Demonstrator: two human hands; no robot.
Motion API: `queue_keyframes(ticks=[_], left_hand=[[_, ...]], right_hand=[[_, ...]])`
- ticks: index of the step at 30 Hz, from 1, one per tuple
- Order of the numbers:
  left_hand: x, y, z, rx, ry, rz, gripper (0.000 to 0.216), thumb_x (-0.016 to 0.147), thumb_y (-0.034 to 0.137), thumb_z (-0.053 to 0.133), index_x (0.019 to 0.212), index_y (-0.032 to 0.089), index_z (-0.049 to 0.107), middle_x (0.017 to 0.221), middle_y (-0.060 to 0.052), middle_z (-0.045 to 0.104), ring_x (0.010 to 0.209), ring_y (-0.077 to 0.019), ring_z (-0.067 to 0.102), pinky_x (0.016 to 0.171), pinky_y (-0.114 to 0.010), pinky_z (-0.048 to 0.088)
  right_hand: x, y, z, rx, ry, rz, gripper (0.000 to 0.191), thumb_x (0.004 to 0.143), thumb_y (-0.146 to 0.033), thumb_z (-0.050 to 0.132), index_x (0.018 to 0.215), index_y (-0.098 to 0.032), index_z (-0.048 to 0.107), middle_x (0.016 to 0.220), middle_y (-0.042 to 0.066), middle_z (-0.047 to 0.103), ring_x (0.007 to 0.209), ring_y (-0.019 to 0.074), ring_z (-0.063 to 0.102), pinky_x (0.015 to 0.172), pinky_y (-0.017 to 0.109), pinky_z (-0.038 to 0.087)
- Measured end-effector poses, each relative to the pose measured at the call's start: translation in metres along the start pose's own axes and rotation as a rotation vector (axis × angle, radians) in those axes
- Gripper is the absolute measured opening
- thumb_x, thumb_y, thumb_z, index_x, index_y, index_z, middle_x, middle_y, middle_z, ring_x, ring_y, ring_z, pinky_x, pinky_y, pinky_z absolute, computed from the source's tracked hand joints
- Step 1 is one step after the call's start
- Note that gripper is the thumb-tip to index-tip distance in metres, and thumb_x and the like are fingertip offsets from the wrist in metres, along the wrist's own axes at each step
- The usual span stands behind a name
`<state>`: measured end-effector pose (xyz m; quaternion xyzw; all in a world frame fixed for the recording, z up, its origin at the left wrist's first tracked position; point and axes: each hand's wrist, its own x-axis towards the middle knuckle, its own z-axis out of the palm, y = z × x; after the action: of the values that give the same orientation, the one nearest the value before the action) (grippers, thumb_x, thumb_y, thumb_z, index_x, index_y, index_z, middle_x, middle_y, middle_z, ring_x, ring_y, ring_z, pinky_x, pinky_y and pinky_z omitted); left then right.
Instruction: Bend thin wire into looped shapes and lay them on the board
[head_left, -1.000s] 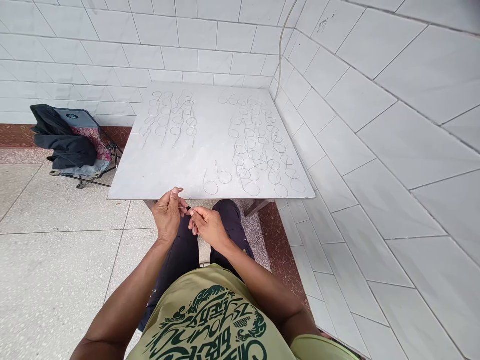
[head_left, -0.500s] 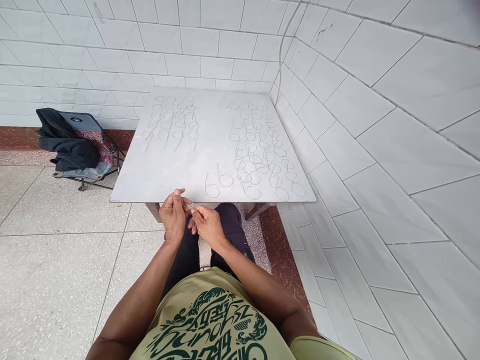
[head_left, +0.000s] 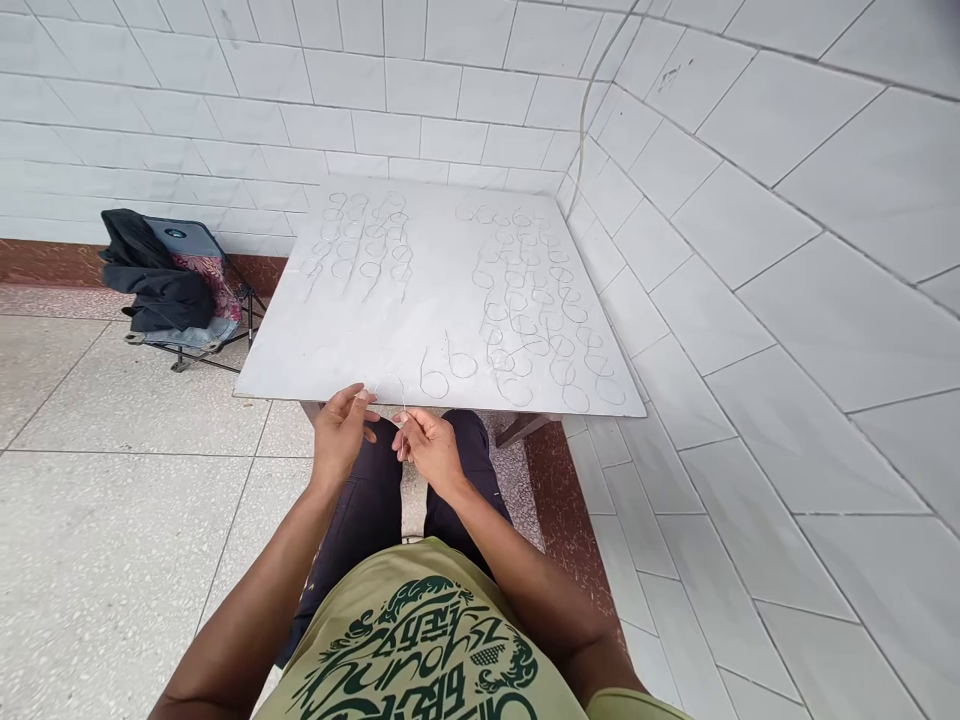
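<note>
A thin wire (head_left: pixel 403 388) arcs between my two hands, just past the near edge of the white table (head_left: pixel 337 350). My left hand (head_left: pixel 342 430) pinches one end of it between thumb and forefinger. Its other end is in the fingers of my right hand (head_left: pixel 431 447), which are closed on it. Beyond my right hand, two bent wire pieces, each a loop with a tail, lie near the table edge; one is this wire loop (head_left: pixel 434 386). More looped wires (head_left: pixel 517 300) lie in rows on the right side of the table, and others (head_left: pixel 367 250) at the far left.
A folding chair (head_left: pixel 225 330) with dark cloth (head_left: pixel 169 290) on it stands left of the table. Tiled walls (head_left: pixel 450 90) close off the back and right. A cable (head_left: pixel 583 130) hangs down the corner. My knees (head_left: pixel 461 440) are at the table's near edge.
My hands have moved apart, and the wire's arc between them now shows more widely. The whole view has shifted slightly, so the table appears further right.
</note>
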<state>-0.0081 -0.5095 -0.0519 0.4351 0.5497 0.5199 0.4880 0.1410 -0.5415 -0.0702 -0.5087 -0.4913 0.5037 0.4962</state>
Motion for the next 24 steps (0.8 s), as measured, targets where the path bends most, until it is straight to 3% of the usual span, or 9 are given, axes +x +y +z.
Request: queue_keyframes(ticks=[3,7,11,14,20,24], left_hand=[[0.01,0.003,-0.002,0.11,-0.034,-0.004,0.055,0.084,0.051,0.073,0.124,0.014,0.069,0.102,-0.012,0.076,0.073,-0.0188,0.071,0.045,-0.023,0.05],[0.019,0.012,-0.006,0.249,-0.045,0.009,0.036,0.084,0.048,0.071,0.096,0.015,0.078,0.081,-0.006,0.075,0.047,-0.0118,0.059,0.041,-0.023,0.043],[0.042,0.027,-0.018,0.338,-0.018,0.052,0.03,0.085,0.044,0.067,0.083,0.014,0.076,0.071,-0.005,0.072,0.042,-0.0111,0.057,0.04,-0.023,0.043],[0.082,0.043,-0.039,0.403,0.002,0.085,0.027,0.083,0.039,0.067,0.08,0.013,0.076,0.068,-0.006,0.071,0.043,-0.012,0.057,0.04,-0.024,0.044],[0.189,0.075,-0.088,0.618,0.027,0.123,0.021,0.082,0.029,0.067,0.073,0.012,0.073,0.069,-0.01,0.073,0.045,-0.0131,0.06,0.043,-0.024,0.045],[0.246,0.08,-0.1,0.692,0.022,0.097,0.015,0.082,0.025,0.068,0.076,0.012,0.073,0.073,-0.01,0.074,0.05,-0.0131,0.063,0.049,-0.024,0.049]], right_hand=[[-0.001,-0.001,0.001,0.014,-0.026,-0.002,0.033,0.101,-0.044,0.051,0.094,-0.018,0.069,0.062,-0.002,0.065,0.046,0.0098,0.057,0.048,0.021,0.044],[0.002,-0.001,0.005,0.027,-0.068,0.01,0.036,0.1,-0.048,0.051,0.097,-0.017,0.069,0.064,-0.001,0.066,0.046,0.0099,0.057,0.044,0.02,0.042],[0.005,0.003,0.007,0.033,-0.094,0.025,0.044,0.1,-0.057,0.05,0.102,-0.017,0.067,0.076,0.004,0.071,0.056,0.0136,0.067,0.041,0.02,0.045],[0.003,0.014,0.001,-0.01,-0.084,0.02,0.046,0.1,-0.059,0.051,0.102,-0.017,0.068,0.08,0.006,0.073,0.061,0.0153,0.069,0.044,0.021,0.049],[-0.015,0.061,-0.032,-0.154,-0.067,0.043,0.049,0.102,-0.058,0.047,0.089,-0.017,0.07,0.073,0.005,0.071,0.055,0.015,0.065,0.047,0.024,0.047],[-0.027,0.087,-0.049,-0.152,-0.01,0.125,0.052,0.1,-0.063,0.048,0.088,-0.017,0.068,0.072,0.005,0.069,0.053,0.016,0.063,0.046,0.025,0.046]])
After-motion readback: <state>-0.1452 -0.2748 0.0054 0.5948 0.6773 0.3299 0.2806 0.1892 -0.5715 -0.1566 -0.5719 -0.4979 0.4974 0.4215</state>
